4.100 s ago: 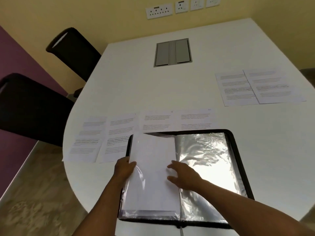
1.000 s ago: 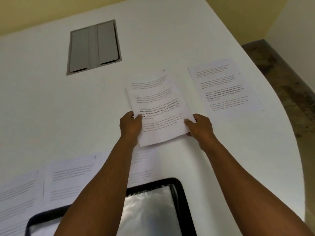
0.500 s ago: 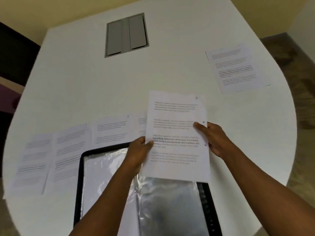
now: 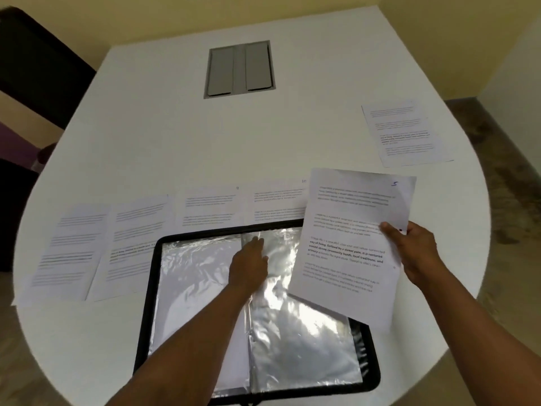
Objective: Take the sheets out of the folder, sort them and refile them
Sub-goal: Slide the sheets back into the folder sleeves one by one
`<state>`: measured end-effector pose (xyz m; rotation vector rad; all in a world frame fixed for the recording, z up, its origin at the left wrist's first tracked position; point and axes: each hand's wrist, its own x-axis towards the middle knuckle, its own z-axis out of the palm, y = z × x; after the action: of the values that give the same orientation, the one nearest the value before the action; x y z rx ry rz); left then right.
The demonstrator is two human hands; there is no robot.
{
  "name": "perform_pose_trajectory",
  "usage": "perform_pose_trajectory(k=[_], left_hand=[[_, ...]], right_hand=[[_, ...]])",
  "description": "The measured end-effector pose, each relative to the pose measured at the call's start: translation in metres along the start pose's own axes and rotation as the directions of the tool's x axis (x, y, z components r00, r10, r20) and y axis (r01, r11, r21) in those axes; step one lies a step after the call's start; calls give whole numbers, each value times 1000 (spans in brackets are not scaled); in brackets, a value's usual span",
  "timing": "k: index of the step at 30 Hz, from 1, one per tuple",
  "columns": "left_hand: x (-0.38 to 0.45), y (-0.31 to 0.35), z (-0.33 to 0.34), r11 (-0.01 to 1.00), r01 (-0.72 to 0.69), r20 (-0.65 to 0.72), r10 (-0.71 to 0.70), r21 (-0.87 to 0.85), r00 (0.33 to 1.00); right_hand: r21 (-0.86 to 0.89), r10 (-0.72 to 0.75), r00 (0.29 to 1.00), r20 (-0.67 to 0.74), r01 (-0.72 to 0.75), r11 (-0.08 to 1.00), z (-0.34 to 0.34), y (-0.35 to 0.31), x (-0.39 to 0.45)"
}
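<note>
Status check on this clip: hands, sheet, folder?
Right hand pinching the sheet above the open folder. Left hand flat on a sleeve. Nothing blocking.

Left hand [image 4: 248, 266] flat, fingers straight; right hand [image 4: 417, 250] in pinching grip.

Your right hand [image 4: 417, 253] is holding a sheet [image 4: 351, 244] showing a handwritten "5" at its top right corner; its bold lines are reading "way of living. Defined by a slower pace, it is centered". Other sheets' print is staying too blurred to read.
</note>
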<state>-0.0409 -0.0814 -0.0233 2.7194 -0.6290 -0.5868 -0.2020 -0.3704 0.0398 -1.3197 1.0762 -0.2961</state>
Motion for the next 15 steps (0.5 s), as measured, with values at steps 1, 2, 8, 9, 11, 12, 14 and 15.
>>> perform_pose_trajectory(k=[1, 2, 8, 9, 11, 12, 14, 15], left_hand=[[5, 4, 6, 995, -29, -10, 30, 97, 1000], [11, -2, 6, 977, -77, -1, 79, 201, 997], [24, 3, 12, 902, -296, -154, 356, 315, 922], [29, 0, 5, 904, -284, -176, 352, 320, 919], [34, 2, -4, 905, -276, -176, 344, 325, 922], [36, 4, -8, 902, -290, -159, 353, 320, 922], [46, 2, -13, 892, -335, -61, 369, 303, 927], [52, 2, -15, 898, -327, -26, 349, 294, 937]], right_hand=[[17, 27, 1000, 13, -27, 999, -10, 4, -2], [34, 43, 999, 2, -43, 998, -8, 5, -7], [98, 15, 979, -201, 5, 995, -18, -10, -46], [94, 12, 979, -201, 7, 996, -13, -14, -42], [91, 19, 980, -196, -1, 996, -7, -23, -37], [94, 20, 981, -191, -2, 996, -5, -24, -34], [108, 10, 980, -198, 12, 994, 3, -26, -32], [114, 5, 979, -202, 18, 993, 7, -28, -33]])
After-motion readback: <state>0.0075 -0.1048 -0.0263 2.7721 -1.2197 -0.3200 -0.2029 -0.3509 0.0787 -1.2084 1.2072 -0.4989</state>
